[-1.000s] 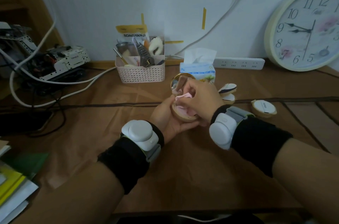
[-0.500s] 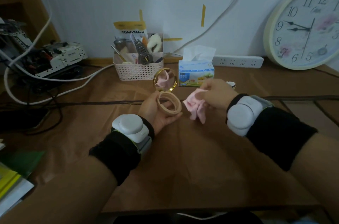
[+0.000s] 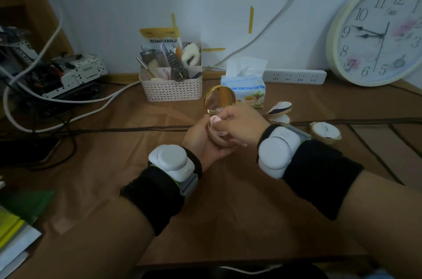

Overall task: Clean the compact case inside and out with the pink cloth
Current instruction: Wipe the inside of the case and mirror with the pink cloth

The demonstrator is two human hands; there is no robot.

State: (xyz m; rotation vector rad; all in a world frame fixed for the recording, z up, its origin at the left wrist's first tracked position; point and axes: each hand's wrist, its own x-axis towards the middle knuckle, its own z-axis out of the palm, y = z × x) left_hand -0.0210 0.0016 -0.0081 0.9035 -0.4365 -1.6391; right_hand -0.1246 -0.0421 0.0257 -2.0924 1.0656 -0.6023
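Palm-up left hand (image 3: 201, 141) under compact case (image 3: 220, 141)

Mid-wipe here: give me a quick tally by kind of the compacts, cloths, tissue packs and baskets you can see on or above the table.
Compact cases: 3, namely the open compact case in the left hand, open compact, closed compact
Pink cloth: 1, in the right hand
Tissue pack: 1
Basket: 1
Total: 6

Brown table (image 3: 228, 210) carries basket (image 3: 171, 90), tissue pack (image 3: 247, 92), clock (image 3: 379, 34).
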